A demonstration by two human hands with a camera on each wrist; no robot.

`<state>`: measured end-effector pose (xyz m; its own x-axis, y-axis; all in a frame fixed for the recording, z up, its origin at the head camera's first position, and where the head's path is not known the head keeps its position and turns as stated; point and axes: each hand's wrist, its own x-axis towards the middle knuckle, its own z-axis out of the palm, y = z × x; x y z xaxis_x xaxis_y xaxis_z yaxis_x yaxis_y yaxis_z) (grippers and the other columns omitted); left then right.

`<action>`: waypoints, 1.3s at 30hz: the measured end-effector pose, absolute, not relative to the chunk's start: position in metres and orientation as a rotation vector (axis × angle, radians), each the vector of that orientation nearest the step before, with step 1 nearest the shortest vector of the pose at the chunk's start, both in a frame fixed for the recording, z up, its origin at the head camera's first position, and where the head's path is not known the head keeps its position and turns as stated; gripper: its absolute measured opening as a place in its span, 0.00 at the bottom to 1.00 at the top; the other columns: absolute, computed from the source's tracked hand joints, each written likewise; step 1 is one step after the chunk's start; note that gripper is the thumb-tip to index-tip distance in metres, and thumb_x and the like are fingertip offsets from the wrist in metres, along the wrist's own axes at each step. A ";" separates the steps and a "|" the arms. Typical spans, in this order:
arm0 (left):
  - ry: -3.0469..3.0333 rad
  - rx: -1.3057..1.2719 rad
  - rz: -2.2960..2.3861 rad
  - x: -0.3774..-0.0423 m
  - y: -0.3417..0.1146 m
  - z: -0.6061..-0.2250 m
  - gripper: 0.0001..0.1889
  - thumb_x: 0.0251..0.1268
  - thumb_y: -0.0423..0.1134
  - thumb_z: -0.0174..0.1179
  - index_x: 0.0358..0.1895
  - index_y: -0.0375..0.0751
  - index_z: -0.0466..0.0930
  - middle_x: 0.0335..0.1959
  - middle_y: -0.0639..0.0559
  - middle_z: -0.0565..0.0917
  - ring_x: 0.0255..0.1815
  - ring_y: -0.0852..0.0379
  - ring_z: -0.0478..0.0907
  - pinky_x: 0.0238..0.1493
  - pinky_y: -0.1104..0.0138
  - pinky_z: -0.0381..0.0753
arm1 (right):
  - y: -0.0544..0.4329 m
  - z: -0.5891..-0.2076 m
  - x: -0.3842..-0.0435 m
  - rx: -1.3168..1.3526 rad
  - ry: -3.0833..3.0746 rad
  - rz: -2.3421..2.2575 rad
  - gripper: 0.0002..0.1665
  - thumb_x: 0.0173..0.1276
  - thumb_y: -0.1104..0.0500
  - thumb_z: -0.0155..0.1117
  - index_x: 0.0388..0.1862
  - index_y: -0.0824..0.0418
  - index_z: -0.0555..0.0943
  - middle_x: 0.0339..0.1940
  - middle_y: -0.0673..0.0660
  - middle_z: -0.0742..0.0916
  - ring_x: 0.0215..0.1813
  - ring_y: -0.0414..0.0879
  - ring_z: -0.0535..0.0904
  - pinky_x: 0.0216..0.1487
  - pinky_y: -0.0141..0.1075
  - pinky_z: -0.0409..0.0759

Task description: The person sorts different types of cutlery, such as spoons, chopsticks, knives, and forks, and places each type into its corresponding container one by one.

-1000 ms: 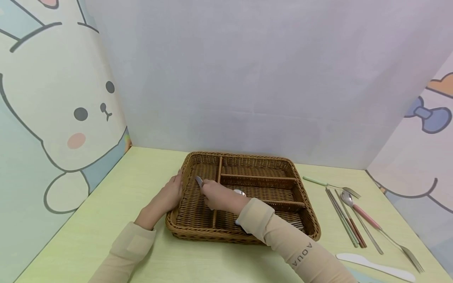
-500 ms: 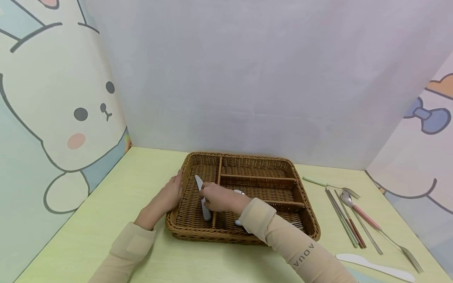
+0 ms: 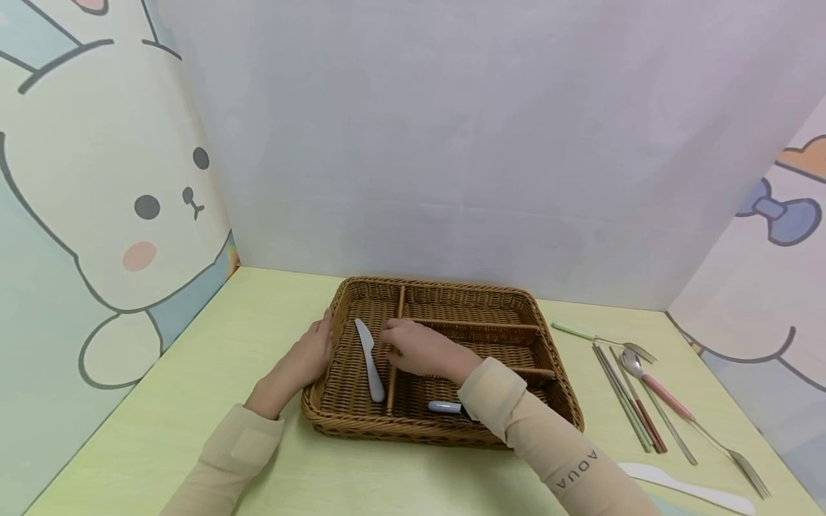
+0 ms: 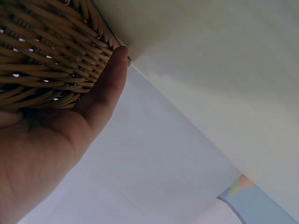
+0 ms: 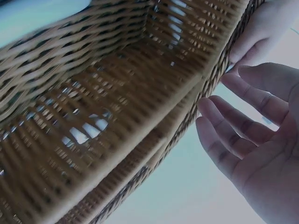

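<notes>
In the head view, a light-handled table knife [image 3: 371, 365] lies in the left compartment of the brown wicker cutlery basket [image 3: 361, 430]. My right hand [image 3: 422, 349] hovers over the divider just right of the knife. In the right wrist view, its fingers [image 5: 224, 149] are loosely bent and hold nothing. My left hand [image 3: 311, 352] rests against the basket's outer left wall. The left wrist view shows a straight finger [image 4: 110, 86] along the weave. A blue-grey handle [image 3: 445, 407] pokes out in the front right compartment, the rest of it hidden under my right sleeve.
Right of the basket lie a green-handled fork [image 3: 635, 350], green chopsticks [image 3: 622, 399], brown-ended chopsticks [image 3: 647, 419], a spoon [image 3: 632, 362], a pink-handled fork [image 3: 671, 395] and a white knife [image 3: 687, 487]. A grey-white wall [image 3: 452, 143] stands behind.
My right hand has let go of the knife, which now lies flat in the left compartment, and has moved right and slightly up. My left hand has stayed at the basket's side.
</notes>
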<state>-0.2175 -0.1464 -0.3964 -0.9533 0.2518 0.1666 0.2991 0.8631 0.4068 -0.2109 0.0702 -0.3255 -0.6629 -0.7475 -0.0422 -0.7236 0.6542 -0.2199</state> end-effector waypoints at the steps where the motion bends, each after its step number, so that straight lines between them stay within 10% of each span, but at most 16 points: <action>1: -2.928 -0.434 -0.664 -0.217 -0.146 -0.396 0.26 0.72 0.32 0.35 0.67 0.19 0.45 0.57 0.22 0.66 0.55 0.31 0.70 0.48 0.47 0.76 | 0.073 -0.325 -0.211 -1.218 2.744 -0.281 0.13 0.66 0.61 0.57 0.49 0.59 0.79 0.45 0.55 0.80 0.43 0.43 0.77 0.42 0.30 0.78; 39: -2.945 -0.419 -0.645 -0.220 -0.147 -0.397 0.26 0.72 0.32 0.33 0.68 0.20 0.43 0.58 0.23 0.65 0.56 0.31 0.69 0.49 0.47 0.76 | 0.259 -0.314 -0.216 -0.670 3.135 -0.436 0.10 0.60 0.68 0.59 0.41 0.69 0.80 0.33 0.60 0.84 0.33 0.49 0.79 0.33 0.42 0.79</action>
<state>-0.2195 -0.1472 -0.3974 -0.9575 0.2449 0.1524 0.2861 0.8727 0.3956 -0.2165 0.2591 -0.3135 -0.9101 -0.3877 0.1461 -0.4129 0.8782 -0.2415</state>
